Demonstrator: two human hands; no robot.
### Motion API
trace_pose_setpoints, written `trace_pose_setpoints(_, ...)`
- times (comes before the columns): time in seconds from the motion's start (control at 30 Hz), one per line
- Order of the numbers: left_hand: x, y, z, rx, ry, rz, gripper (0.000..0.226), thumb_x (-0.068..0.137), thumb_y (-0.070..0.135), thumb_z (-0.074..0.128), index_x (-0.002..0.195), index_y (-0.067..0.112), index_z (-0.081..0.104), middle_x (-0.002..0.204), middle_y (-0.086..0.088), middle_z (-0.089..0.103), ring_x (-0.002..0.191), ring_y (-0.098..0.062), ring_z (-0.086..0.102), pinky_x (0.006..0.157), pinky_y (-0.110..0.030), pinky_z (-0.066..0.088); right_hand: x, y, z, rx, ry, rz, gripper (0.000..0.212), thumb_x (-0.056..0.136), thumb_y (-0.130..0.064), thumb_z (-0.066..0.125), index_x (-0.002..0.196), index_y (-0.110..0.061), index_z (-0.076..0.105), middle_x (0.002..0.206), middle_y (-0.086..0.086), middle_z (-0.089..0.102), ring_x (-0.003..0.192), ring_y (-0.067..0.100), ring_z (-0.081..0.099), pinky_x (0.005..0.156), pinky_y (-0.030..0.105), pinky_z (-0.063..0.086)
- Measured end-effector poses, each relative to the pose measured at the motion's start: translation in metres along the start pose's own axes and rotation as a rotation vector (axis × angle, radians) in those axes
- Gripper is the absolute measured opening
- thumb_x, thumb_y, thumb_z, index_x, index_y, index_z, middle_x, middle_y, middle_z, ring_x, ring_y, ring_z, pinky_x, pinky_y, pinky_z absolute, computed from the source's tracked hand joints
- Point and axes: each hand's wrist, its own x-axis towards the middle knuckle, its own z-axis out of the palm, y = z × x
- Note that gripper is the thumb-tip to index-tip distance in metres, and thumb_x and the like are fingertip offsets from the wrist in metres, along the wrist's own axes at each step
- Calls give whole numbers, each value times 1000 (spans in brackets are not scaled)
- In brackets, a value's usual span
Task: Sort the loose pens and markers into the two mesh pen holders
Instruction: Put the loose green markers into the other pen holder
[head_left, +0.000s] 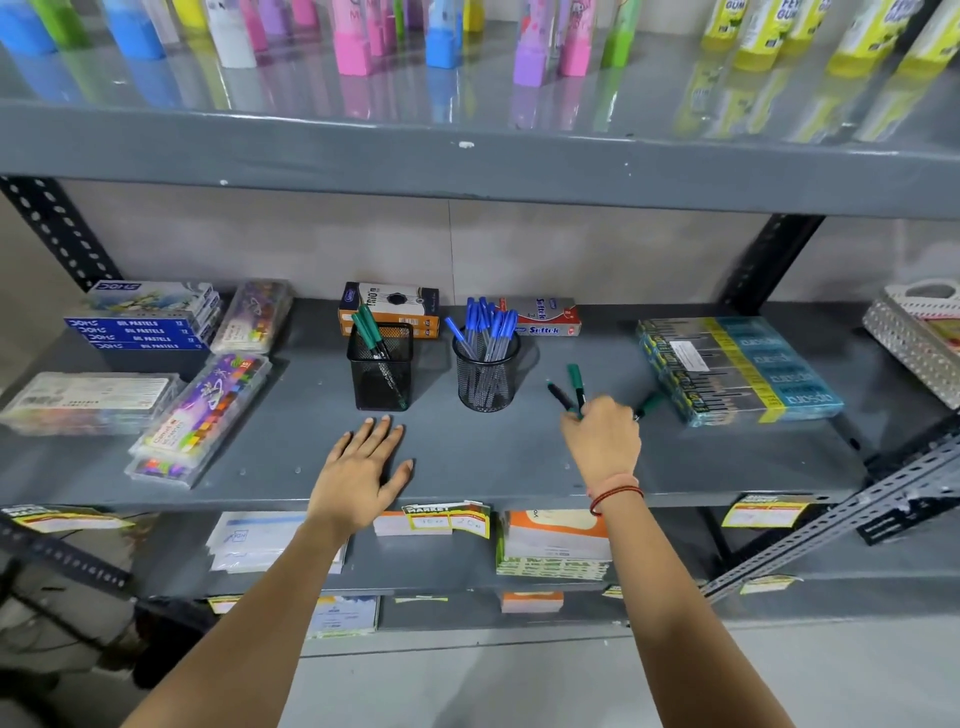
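My right hand (602, 441) is closed around a small bunch of green-capped markers (574, 387), gathered together so I can carry them in one trip rather than one at a time; their caps fan up and away from my knuckles, and one more green marker (647, 405) pokes out just to the right of that hand, though I cannot tell whether my fingers hold it or it lies on the shelf (493, 457). My left hand (361, 470) is spread flat, palm down, fingers slightly apart and pressed on the shelf surface, I judge to steady myself while the other hand works; it holds nothing. Just beyond its fingertips stands the square mesh holder (382, 371), which already has a few green markers leaning in it, so that looks like the home for what I am gripping. Between my two hands and a little further back stands the round mesh holder (487, 379), packed with blue-capped pens (485, 325) standing upright, which tells me the sorting goes by kind: blue pens there, green markers to the left. To the right of my right hand, near but apart, lies a wrapped stack of pen packs (737, 369), not part of the loose lot. The next move, as I judge it, is to swing the bunch leftward past the round holder.
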Motion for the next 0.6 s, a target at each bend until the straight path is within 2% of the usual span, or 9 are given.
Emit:
trace_pose_setpoints(0.07, 0, 1, 0, 12, -14, -5, 77, 82, 64, 6, 144, 22, 24, 153, 0, 20, 141, -16, 10, 113, -36, 4, 4, -11, -14, 122, 134, -146, 14, 84, -9, 58, 87, 4, 63, 84, 27, 68, 82, 43, 65, 71, 40, 53)
trace_pose_setpoints(0.17, 1, 0, 0, 27, -14, -13, 86, 78, 71, 0, 144, 22, 24, 153, 0, 20, 141, -16, 10, 113, -35, 4, 11, -44, -37, 355, 131, -382, 11, 86, -9, 62, 91, 0, 66, 68, 18, 65, 70, 36, 63, 71, 41, 53)
trace_pose_setpoints(0.27, 2, -3, -1, -3, -43, -3, 104, 68, 78, -15, 145, 19, 21, 154, 0, 18, 141, -15, 7, 113, -35, 2, 15, -88, -48, 556, 86, -470, 16, 86, -11, 64, 101, -4, 68, 84, 15, 73, 74, 21, 66, 81, 34, 55)
trace_pose_setpoints(0.37, -3, -9, -6, -10, -30, -25, 105, 67, 79, -16, 145, 18, 21, 154, 1, 18, 141, -14, 8, 113, -33, 3, 23, -129, -37, 677, 110, -546, 18, 85, -7, 63, 104, -4, 63, 88, 14, 75, 76, 22, 71, 80, 32, 57)
trace_pose_setpoints(0.47, -10, -15, -6, 33, 27, -48, 88, 79, 71, -3, 143, 17, 27, 151, 0, 25, 140, -17, 16, 113, -36, 10, 34, -166, -3, 615, 45, -647, 19, 85, -8, 64, 103, -6, 58, 86, 16, 74, 76, 27, 71, 75, 36, 59)
trace_pose_setpoints(0.6, -11, -13, -5, 34, 68, -52, 66, 88, 52, 18, 137, 13, 40, 145, -5, 39, 136, -23, 31, 110, -40, 21, 37, -192, 48, 299, -53, -787, 14, 88, -13, 59, 101, -8, 63, 92, 19, 73, 84, 35, 68, 75, 44, 58)
